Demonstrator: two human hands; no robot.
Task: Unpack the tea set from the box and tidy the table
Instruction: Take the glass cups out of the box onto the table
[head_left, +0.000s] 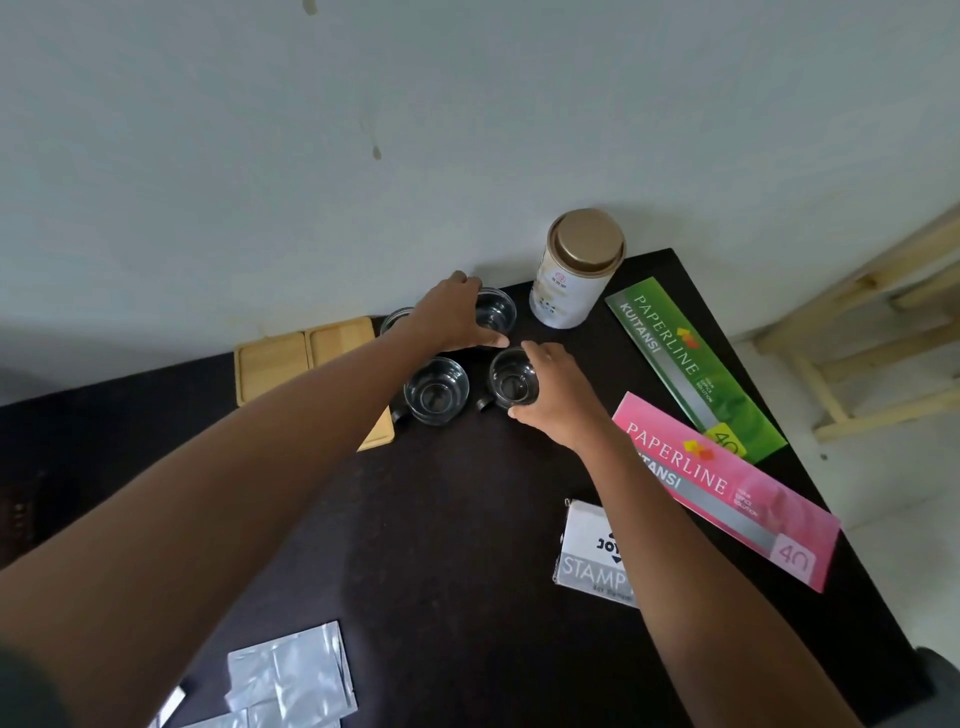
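Pale grey wall fills the top of the frame, and below it a dark, near-black table (467, 519) runs from lower left to right. At centre, four clear glass cups cluster together. The left hand (449, 317) wraps over the rim of the far glass cup (497, 312), fingers curled on it, and another cup (396, 318) peeks out behind that wrist. The right hand (550, 395) grips the near-right glass cup (513, 383), thumb and fingers round its wall. Just left of it stands the fourth cup (436, 391), untouched, dark handle showing. Light wooden square coasters (272, 364) lie left of centre, partly hidden under the left forearm. A white cylindrical tin with a gold lid (574, 270) stands upright just right of the far cup, its small print too fine to read. On the right lie a green booklet (696, 364) and a pink booklet (727, 488), both reading "PAPERLINE KUITANSI" and "40". A grey-white packet (592, 556) marked "STAMP" sits under the right forearm. Silver foil sachets (291, 670) lie at bottom left.
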